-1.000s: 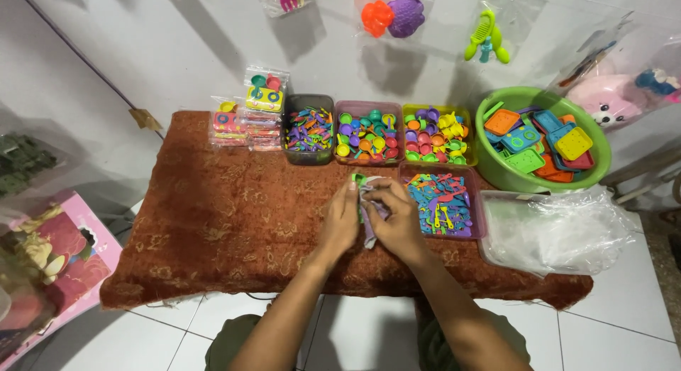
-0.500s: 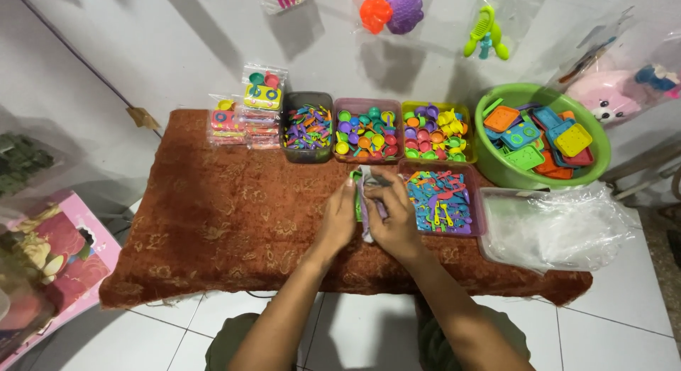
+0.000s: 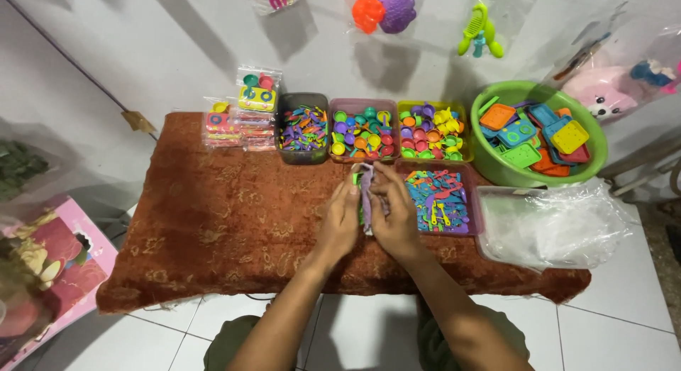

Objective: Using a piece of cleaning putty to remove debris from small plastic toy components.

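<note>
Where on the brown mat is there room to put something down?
The mat is bare left of the left hand, below the packed bags. It is crowded along the back with toy trays and right by the plastic bags.

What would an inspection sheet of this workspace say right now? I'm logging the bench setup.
Surface: brown patterned cloth over a low table.
Job's things: small clear bag with a green toy piece, held between both hands.
Clutter: trays of small colourful toy parts; green basin of toy plates; packed bags; pile of clear bags.
Grippers: left hand and right hand both grip the bag.
Cables: nothing seen.
Surroundings: white wall with hung toys; tiled floor.
</note>
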